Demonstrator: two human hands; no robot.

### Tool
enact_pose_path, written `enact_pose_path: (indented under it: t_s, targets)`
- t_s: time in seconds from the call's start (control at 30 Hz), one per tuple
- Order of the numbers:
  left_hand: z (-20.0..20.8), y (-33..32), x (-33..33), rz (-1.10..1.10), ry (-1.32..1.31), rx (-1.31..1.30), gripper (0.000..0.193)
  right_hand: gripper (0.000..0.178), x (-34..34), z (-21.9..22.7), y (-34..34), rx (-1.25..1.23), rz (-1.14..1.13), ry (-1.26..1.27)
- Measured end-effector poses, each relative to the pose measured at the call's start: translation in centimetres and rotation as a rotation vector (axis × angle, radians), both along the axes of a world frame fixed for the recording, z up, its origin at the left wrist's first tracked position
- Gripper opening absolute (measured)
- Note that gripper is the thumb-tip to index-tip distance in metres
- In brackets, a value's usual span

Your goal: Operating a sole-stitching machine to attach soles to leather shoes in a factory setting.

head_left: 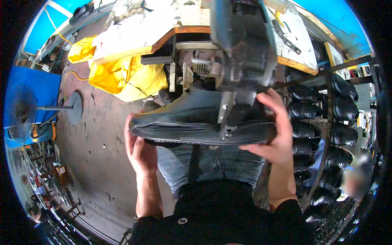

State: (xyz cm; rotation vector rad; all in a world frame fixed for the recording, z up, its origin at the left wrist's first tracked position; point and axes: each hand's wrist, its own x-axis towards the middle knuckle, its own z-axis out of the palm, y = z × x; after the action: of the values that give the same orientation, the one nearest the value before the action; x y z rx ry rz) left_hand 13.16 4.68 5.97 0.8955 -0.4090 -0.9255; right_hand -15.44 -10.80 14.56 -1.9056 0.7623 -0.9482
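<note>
A black shoe (175, 118) lies sideways in front of me, its sole edge toward my body and its toe to the left. My left hand (141, 154) is closed around the toe end, thumb and fingers on the front. At the other end, my right hand (278, 132) grips the heel, with the fingers above and the thumb below. A large dark machine head (245, 49) comes down over the rear half of the shoe. Its metal foot (226, 108) stands against the shoe's side near the sole edge; whether a needle is in the sole I cannot tell.
A white worktable (139, 28) with a worn wooden edge stands behind the machine. Yellow sacks (126, 79) hang at its left. Farther left is a standing fan (24, 108). Racks (328, 122) with several black shoes run along the right, where a blurred person (357, 179) shows.
</note>
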Motion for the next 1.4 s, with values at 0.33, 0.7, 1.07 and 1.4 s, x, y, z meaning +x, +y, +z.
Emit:
enact_pose_path:
  t_s: [0.33,0.7,1.07,1.4]
  targets:
    - [10.6,-5.1,-3.6,-0.248,-1.579,0.081,0.098,0.084,2.6,1.8,1.0,-0.171,0.023,0.201]
    - [6.0,-5.9,-4.8,-0.565,-0.653,0.194,0.091,0.111,1.7,0.4,1.5,-0.178,0.014,0.101]
    - [1.0,-4.4,-8.3,-0.422,-0.069,0.114,0.109,0.094,-7.2,-11.6,3.2,0.293,0.0,0.102]
    - [-3.1,-3.0,-9.8,-0.421,-0.005,0.217,0.124,0.079,-11.3,-5.6,0.3,-0.023,-0.004,0.273]
